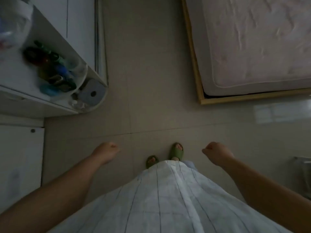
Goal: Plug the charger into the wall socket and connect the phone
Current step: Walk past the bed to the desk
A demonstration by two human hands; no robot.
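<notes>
A person stands on the pale tiled floor [151, 81], looking down. Two bare hands hang over it, one on each side of two green slippers [176, 151]. The left hand [106, 153] and the right hand [217, 153] are both curled into fists and hold nothing. No charger, phone or socket shows. One bed with a wooden frame [193, 52] lies beyond the slippers.

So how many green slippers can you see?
2. The left slipper is on the floor, partly hidden by the white dress. The right slipper is a bit further forward, between the two hands.
</notes>
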